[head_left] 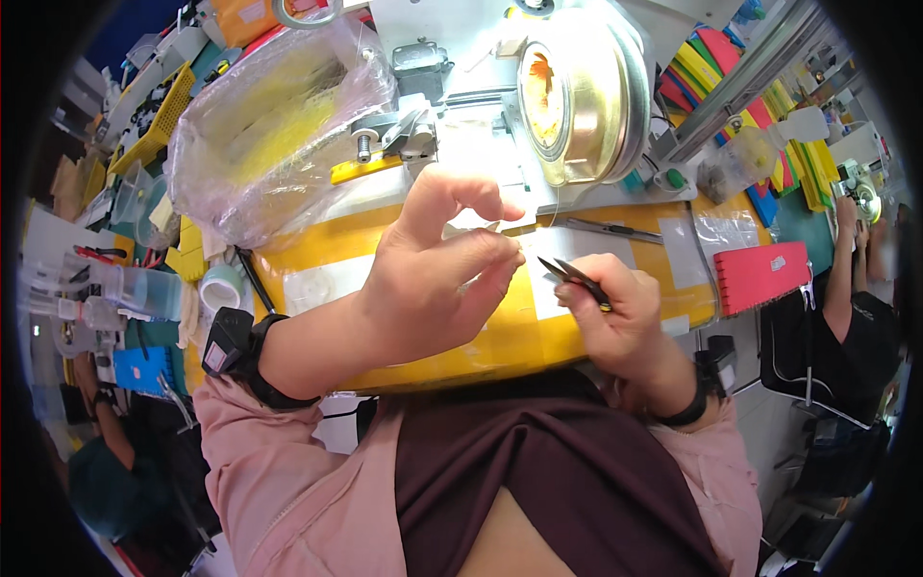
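My left hand [437, 264] is raised over the work table, thumb and index finger curled toward each other in a pinch. Whatever sits between its fingertips is too small to make out. To its right, my right hand [620, 313] grips small dark snips [574, 276], whose two pointed tips are slightly apart and face the left fingertips without touching them. Behind the hands stands a large spool of gold-coloured wire [591, 111]; a fine strand hangs from its lower edge. A slim grey hand tool [611, 230] lies on the table beyond the right hand.
The table [461, 351] has a yellow covering with white patches. A plastic-wrapped tray [279, 125] stands at the back left, beside a metal fixture [413, 130]. A roll of tape [221, 287] lies left, a red bin [761, 277] right. Other people work at both sides.
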The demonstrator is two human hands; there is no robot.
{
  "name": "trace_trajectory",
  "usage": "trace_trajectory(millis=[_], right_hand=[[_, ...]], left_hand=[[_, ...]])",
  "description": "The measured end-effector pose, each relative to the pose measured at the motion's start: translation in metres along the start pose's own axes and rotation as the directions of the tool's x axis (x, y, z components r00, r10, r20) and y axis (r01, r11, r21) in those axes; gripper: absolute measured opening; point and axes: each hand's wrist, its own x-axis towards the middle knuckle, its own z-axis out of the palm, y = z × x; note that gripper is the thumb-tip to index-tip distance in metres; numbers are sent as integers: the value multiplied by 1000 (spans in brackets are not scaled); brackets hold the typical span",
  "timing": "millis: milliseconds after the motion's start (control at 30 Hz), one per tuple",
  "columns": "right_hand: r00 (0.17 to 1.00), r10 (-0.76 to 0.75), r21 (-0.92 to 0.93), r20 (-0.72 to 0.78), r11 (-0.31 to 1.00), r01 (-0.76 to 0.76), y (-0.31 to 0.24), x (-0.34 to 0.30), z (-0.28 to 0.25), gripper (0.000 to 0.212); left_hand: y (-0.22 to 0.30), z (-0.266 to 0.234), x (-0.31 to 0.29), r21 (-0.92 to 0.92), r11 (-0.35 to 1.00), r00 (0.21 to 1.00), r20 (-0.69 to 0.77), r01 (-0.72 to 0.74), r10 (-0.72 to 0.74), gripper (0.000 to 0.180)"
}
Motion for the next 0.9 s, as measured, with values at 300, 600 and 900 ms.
trace_trajectory(millis=[300,600,900], right_hand=[[987,-63,-582,148,801,139,31,-17,-60,22],[582,96,-170,-807,907,-385,69,14,-200,29],[511,-230,-508,-828,694,-511,49,81,-229,44]], left_hand=[[-4,5,0,155,979,989,-53,-131,141,14],[-3,3,1,117,990,996,-7,-83,84,9],[0,1,2,74,997,1000,-24,7,-5,10]])
